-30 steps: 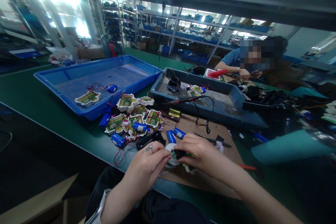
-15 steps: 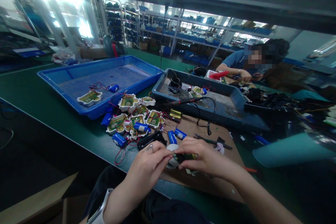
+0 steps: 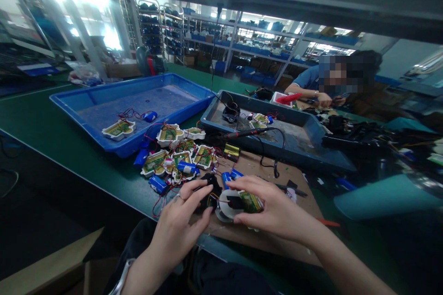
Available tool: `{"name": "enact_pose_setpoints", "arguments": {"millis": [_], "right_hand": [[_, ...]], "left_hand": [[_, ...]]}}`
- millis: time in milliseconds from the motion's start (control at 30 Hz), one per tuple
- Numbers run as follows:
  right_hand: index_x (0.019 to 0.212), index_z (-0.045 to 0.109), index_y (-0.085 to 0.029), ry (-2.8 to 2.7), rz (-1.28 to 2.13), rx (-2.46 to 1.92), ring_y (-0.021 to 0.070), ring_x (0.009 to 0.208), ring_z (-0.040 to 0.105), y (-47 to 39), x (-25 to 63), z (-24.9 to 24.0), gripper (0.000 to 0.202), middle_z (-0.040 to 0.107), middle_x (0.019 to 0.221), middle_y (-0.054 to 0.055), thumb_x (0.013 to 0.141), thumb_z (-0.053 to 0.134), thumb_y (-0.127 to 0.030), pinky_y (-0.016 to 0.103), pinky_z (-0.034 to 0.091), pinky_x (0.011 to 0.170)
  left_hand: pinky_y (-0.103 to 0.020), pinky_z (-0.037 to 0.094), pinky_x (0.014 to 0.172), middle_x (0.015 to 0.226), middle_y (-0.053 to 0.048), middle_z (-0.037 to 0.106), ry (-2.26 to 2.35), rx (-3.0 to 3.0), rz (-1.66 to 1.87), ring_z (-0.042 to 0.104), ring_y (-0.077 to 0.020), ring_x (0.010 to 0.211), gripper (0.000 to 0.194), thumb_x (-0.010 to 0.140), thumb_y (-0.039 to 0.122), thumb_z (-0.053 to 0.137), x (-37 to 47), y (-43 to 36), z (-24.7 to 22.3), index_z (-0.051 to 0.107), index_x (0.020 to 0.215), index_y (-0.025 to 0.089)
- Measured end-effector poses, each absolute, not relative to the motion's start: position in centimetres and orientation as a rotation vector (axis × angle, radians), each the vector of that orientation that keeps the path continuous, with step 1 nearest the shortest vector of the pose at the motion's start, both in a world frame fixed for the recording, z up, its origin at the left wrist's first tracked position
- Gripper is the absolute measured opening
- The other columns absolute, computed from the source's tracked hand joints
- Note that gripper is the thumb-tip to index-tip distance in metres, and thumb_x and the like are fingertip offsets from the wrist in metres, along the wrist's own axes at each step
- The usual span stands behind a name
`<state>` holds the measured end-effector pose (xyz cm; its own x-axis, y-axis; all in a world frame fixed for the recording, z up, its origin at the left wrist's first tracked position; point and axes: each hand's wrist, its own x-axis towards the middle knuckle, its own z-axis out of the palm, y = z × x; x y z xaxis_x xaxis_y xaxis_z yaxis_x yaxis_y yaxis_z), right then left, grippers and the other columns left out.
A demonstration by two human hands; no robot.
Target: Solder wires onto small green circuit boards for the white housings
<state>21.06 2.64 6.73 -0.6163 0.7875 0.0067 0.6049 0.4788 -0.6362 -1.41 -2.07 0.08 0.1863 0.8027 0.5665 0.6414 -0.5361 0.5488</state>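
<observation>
My left hand (image 3: 185,214) has its thumb and fingers curved round a black plastic housing (image 3: 213,189) at the front of the bench. My right hand (image 3: 273,207) grips a green circuit board (image 3: 252,202) in a pale casing, its thumb below and its fingers above. Between the two hands lies a white round part (image 3: 224,205) with a black piece and thin wires across it. Blue cylindrical battery packs (image 3: 226,179) sit just behind my fingers. My palm partly hides the board.
Left of my hands lie several white-cased circuit boards (image 3: 155,163) with tangled wires. Behind stand a blue tray (image 3: 86,136) and a grey-blue tray (image 3: 301,156), with a soldering iron (image 3: 245,133) across its edge. A teal cylinder (image 3: 380,197) lies right. Another person (image 3: 304,83) works opposite.
My left hand has moved from the white round part, left to the black housing, which has shifted and turned nearer. My right hand has stayed close, with more of the board showing.
</observation>
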Motion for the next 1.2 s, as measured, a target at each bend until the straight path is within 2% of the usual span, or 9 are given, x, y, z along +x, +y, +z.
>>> {"name": "enact_pose_setpoints", "arguments": {"millis": [100,267,400,533,767,900,967,1067,1200], "right_hand": [[0.12,0.059,-0.022,-2.345,0.945,-1.386,0.0274,0.118,0.05,2.7,22.0,6.9,0.06,0.056,0.126,0.01,0.065,0.079,-0.039,0.045,0.037,0.102],[0.076,0.062,-0.018,-2.232,1.055,-1.463,0.0161,0.081,0.056,2.3,22.4,6.0,0.008,0.06,0.088,0.004,0.076,0.063,-0.027,0.029,0.044,0.074],[0.074,0.052,-0.018,-2.046,1.199,-1.507,0.0099,0.056,0.047,1.7,22.3,6.3,0.013,0.053,0.064,-0.001,0.079,0.053,-0.03,0.021,0.036,0.051],[0.074,0.048,-0.019,-1.917,1.238,-1.499,0.009,0.053,0.046,1.1,21.9,7.9,0.019,0.053,0.064,-0.001,0.077,0.052,-0.037,0.021,0.035,0.048],[0.072,0.051,-0.018,-1.839,1.099,-1.405,0.0093,0.058,0.045,1.7,20.5,10.7,0.026,0.049,0.064,-0.002,0.076,0.057,-0.043,0.021,0.037,0.052],[0.073,0.053,-0.018,-1.821,1.12,-1.318,0.0081,0.052,0.041,3.2,19.0,10.9,0.028,0.049,0.061,-0.002,0.076,0.058,-0.045,0.021,0.034,0.046],[0.073,0.054,-0.018,-1.799,1.115,-1.282,0.0081,0.05,0.041,4.1,18.1,10.6,0.03,0.05,0.06,-0.002,0.075,0.058,-0.048,0.021,0.034,0.045],[0.071,0.055,-0.017,-1.746,1.146,-1.23,0.0081,0.049,0.041,5.1,17.0,10.3,0.033,0.052,0.059,-0.001,0.072,0.06,-0.05,0.021,0.034,0.045],[0.071,0.055,-0.017,-1.685,1.176,-1.191,0.0069,0.047,0.04,5.8,16.4,10.5,0.033,0.053,0.057,-0.001,0.07,0.064,-0.049,0.02,0.032,0.043]], "left_hand": [[-0.036,0.055,0.087,0.117,-0.009,0.059,1.511,2.332,1.282,0.06,-0.0213,0.106,0.032,0.086,0.017,0.056,-2.9,-2.2,-0.9,0.055,0.118,0.021],[-0.04,0.052,0.088,0.116,-0.01,0.059,1.584,2.363,1.26,0.057,-0.0234,0.108,0.03,0.087,0.021,0.056,-3.4,-2.1,-2.0,0.056,0.117,0.019],[-0.044,0.048,0.09,0.12,-0.01,0.058,1.608,2.386,1.149,0.055,-0.0253,0.107,0.039,0.088,0.028,0.057,-2.0,-1.5,-1.6,0.052,0.125,0.019],[-0.046,0.043,0.087,0.119,-0.01,0.059,1.615,2.432,1.068,0.052,-0.0288,0.106,0.039,0.087,0.034,0.059,-0.2,-0.9,-0.4,0.056,0.125,0.022],[-0.039,0.042,0.081,0.096,-0.003,0.068,1.39,2.272,1.021,0.057,-0.0224,0.092,0.019,0.092,0.022,0.048,1.1,1.1,2.6,0.067,0.088,0.021],[-0.041,0.04,0.095,0.109,-0.004,0.068,1.238,2.166,1.081,0.059,-0.0208,0.102,0.023,0.092,0.022,0.051,0.5,1.9,3.2,0.06,0.113,0.02],[-0.041,0.038,0.1,0.105,-0.003,0.069,1.186,2.144,1.08,0.061,-0.0189,0.1,0.019,0.091,0.019,0.051,0.1,2.2,3.0,0.063,0.106,0.02],[-0.037,0.044,0.092,0.097,-0.003,0.07,1.267,2.094,1.103,0.062,-0.0184,0.093,0.015,0.092,0.02,0.05,-0.6,2.5,2.7,0.065,0.095,0.019],[-0.037,0.047,0.085,0.104,-0.005,0.069,1.276,2.057,1.097,0.062,-0.0226,0.096,0.026,0.085,0.026,0.062,-0.6,3.1,2.7,0.061,0.11,0.018]]}}
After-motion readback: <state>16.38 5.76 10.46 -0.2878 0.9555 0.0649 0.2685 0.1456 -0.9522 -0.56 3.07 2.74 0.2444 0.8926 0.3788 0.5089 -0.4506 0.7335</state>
